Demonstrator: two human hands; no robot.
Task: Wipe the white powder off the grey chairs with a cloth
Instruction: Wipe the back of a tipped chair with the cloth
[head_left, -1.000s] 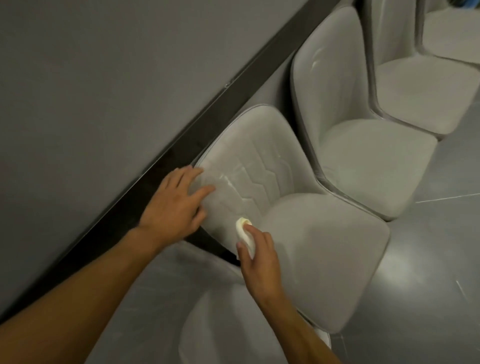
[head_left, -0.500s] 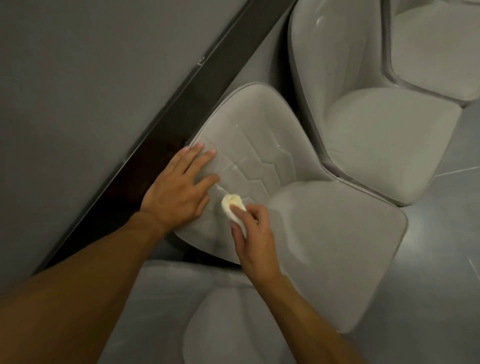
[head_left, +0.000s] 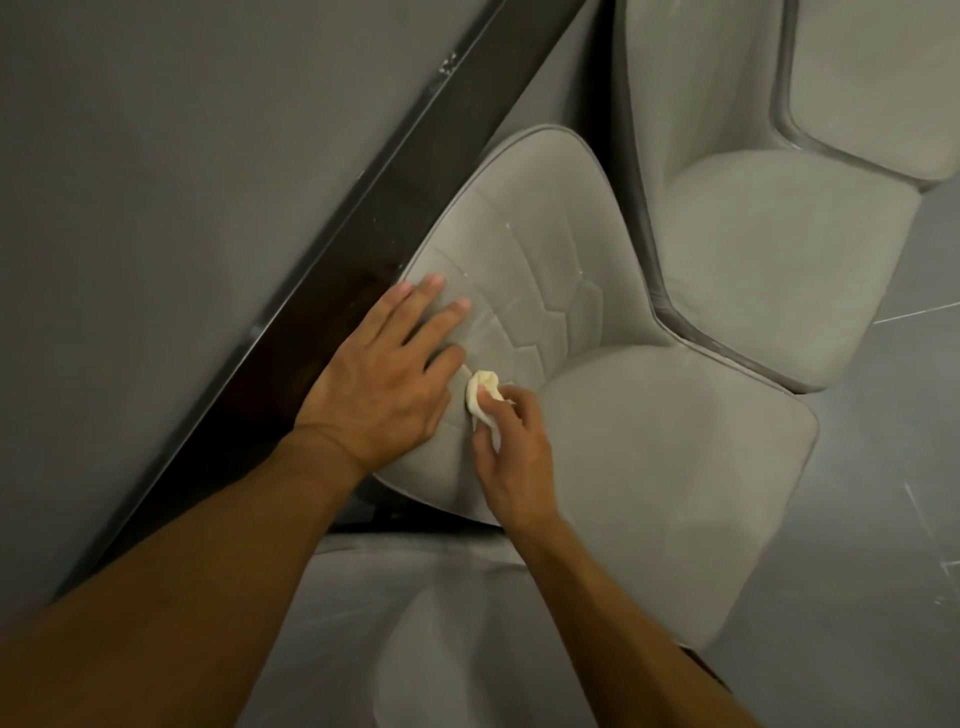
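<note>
- Starting at the bottom edge, the nearest chair (head_left: 467, 649) shows only a pale curve of seat; I see no plain powder on it, though the light is too dim for me to call it clean.
- The right hand (head_left: 511, 457) pinches a bunched white cloth (head_left: 480, 389) between thumb and curled fingers; the wad presses on the lower left of the backrest (head_left: 524, 249) of the middle chair (head_left: 737, 545), just above the crease where back meets seat.
- The left hand (head_left: 384, 374) lies flat on the backrest's left edge, fingers straight and gripping nothing; its thumb sits just beside the cloth; I judge that it steadies the chair.
- A short streak of white powder (head_left: 464, 370) shows right at the cloth, and finer flecks dot the stitched panels higher up; I judge this backrest only partly wiped, with its upper part left to do.
- The seat (head_left: 649, 441) reads as even grey; I cannot tell whether it is wiped or was never dusted.
- Beyond, the next chair (head_left: 779, 270) and the farthest chair (head_left: 883, 78) show no marks that I can make out from here; I would count both as yet to be checked, so the task looks midway at best.
</note>
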